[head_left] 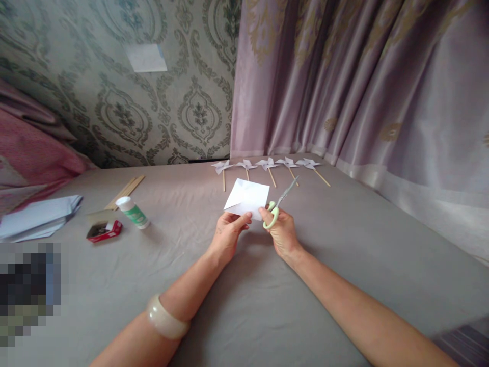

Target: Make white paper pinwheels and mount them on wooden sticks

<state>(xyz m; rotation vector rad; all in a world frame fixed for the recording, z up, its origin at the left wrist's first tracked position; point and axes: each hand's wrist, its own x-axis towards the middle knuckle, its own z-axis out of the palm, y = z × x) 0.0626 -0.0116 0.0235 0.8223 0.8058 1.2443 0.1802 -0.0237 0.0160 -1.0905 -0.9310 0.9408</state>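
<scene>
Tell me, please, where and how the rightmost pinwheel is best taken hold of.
I would pinch its stick by the bare end, coming from the person's side: it points that way, and the folded paper vanes sit farther off.

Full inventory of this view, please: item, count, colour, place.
pinwheels: 5, white on tan sticks, row at far side
paper square: 1, white, between the hands
scissors: 1, green handles, in right hand
glue container: 1, white and green, left
small open box: 1, red, beside glue
loose sticks: several, tan, behind box
paper stack: 1, white, far left
sheet: 1, white, on wall
wall: 1, grey-green pattern, behind
curtain: mauve, right
pink fabric: left edge
covered surface: 1, grey, below everything
pixelated patch: lower left, unreadable
bangle: 1, cream, left forearm
left hand, right hand: bare, centre
</scene>
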